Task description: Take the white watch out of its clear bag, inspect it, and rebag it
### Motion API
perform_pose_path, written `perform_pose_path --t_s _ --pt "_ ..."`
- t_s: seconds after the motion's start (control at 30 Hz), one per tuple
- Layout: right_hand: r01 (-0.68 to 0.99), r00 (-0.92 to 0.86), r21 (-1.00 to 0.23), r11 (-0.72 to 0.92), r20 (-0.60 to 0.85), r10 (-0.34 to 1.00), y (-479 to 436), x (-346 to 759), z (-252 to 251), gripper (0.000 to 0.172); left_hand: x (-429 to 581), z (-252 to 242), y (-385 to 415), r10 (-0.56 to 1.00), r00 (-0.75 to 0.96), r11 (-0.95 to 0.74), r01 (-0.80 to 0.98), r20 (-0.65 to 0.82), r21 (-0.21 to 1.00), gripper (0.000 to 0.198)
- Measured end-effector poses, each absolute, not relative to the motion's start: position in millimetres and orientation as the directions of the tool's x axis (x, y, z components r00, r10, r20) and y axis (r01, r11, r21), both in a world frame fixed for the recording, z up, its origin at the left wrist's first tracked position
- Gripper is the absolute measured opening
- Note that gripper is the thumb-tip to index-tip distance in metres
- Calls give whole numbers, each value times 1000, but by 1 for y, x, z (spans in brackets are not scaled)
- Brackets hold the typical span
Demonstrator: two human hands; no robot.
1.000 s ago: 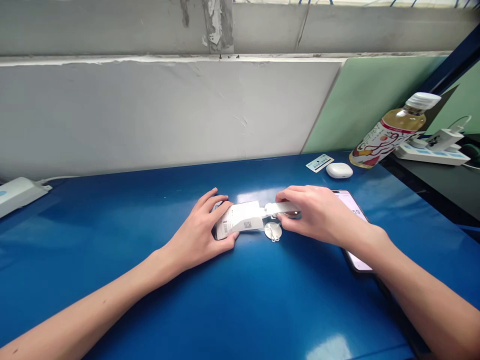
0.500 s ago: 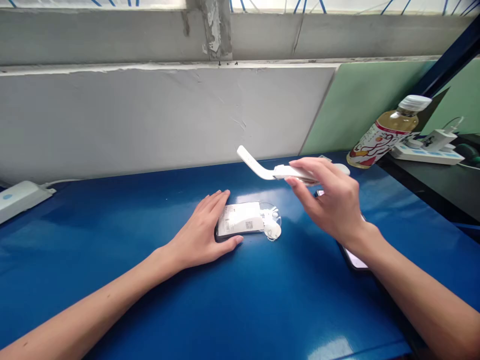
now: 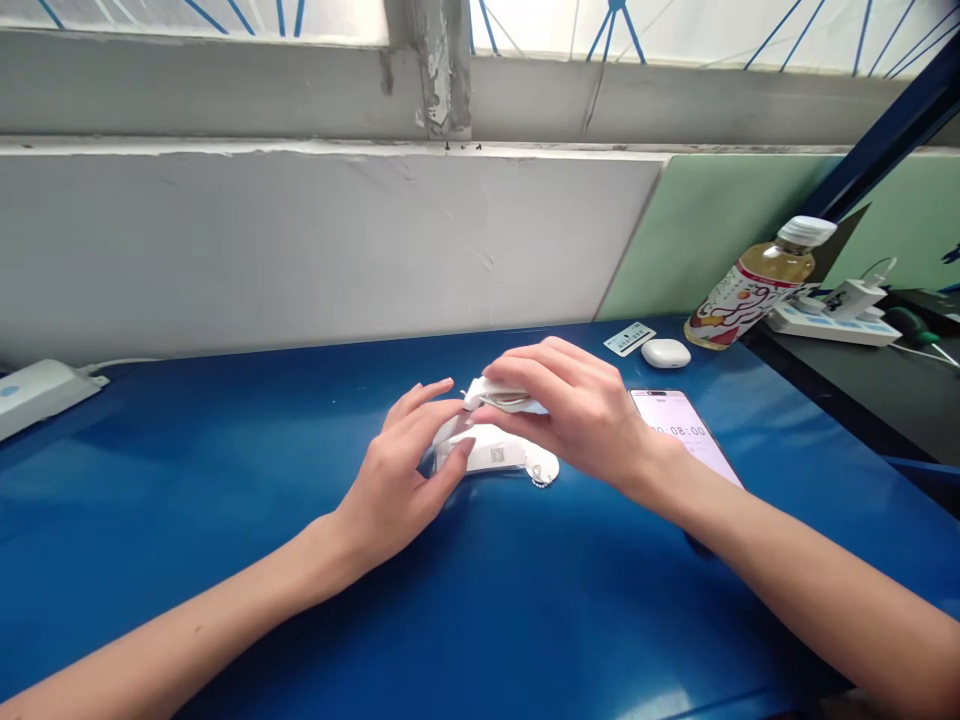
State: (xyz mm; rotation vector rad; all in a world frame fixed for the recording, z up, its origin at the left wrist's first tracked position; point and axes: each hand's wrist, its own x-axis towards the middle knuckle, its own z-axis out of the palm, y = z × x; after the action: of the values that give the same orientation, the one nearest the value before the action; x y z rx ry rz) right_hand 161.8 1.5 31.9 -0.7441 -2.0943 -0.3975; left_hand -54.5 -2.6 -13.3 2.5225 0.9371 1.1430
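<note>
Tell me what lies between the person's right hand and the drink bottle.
In the head view, a white earbud case and a small label card lie on the blue table between the right hand and the drink bottle.

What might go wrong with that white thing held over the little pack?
1. The right hand grips the white piece only with its fingertips, so it might slip and drop onto the pack.
2. The left hand steadies just one end of the pack, which may slide on the shiny blue table.
3. The phone lies close by the right wrist and might get bumped.
</note>
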Motion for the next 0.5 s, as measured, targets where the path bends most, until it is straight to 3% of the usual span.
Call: perform_pose_path --t_s 0.07,0.13,0.2,0.27,0.37,0.43,0.5 --pt "633 -433 -21 774 819 377 9 155 37 19 -52 -3 -9 748 451 -663 467 488 585 22" --pt "628 -336 -152 763 831 442 11 149 38 24 -49 8 -15 823 454 -535 412 343 738 14" --pt "551 -206 -394 736 790 577 10 141 38 28 -46 16 -19 856 475 -376 303 203 876 23" --pt "368 -121 -674 641 649 751 6 135 36 32 -42 19 -21 850 523 -162 146 63 976 31" --pt "49 -138 -931 361 352 926 5 128 31 36 -37 17 -21 776 616 243 -92 -137 966 29" --pt "-40 -191 -980 193 197 962 7 127 26 36 -36 14 -21 723 663 419 -195 -195 887 27" --pt "-25 -247 -995 99 102 964 12 128 21 37 -35 11 -21 675 709 507 -242 -206 827 26"
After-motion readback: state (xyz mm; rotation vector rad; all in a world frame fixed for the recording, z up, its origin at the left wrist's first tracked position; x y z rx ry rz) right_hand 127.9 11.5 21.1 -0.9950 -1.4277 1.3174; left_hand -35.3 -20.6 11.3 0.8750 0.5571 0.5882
